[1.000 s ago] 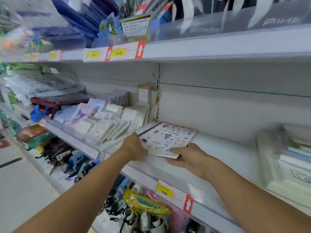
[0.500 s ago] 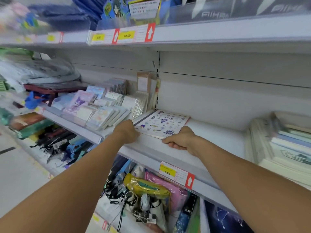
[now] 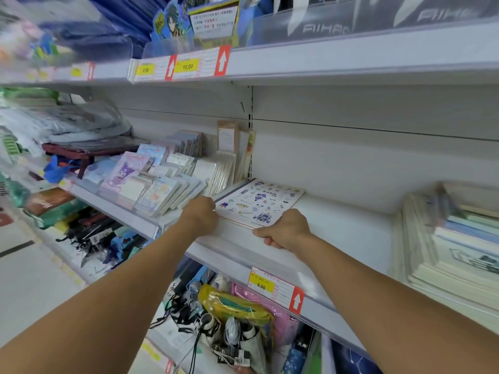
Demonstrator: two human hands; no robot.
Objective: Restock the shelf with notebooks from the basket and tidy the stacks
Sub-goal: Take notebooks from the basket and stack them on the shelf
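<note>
Both hands, left (image 3: 202, 215) and right (image 3: 286, 230), fingers curled, touch the notebook's (image 3: 259, 203) near edge.

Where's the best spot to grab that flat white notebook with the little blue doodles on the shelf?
Take the white doodle-covered notebook by its near edge, coming from the aisle side. It lies flat on the white shelf, so pinch that edge between the left hand and right hand.

A yellow plastic pouch (image 3: 234, 306) hangs beside a pink pouch (image 3: 280, 317) below a yellow 6.00 price tag (image 3: 261, 284), while dark blue folded bags (image 3: 108, 36) crowd the top shelf above a 10.00 tag (image 3: 187, 66)
</note>
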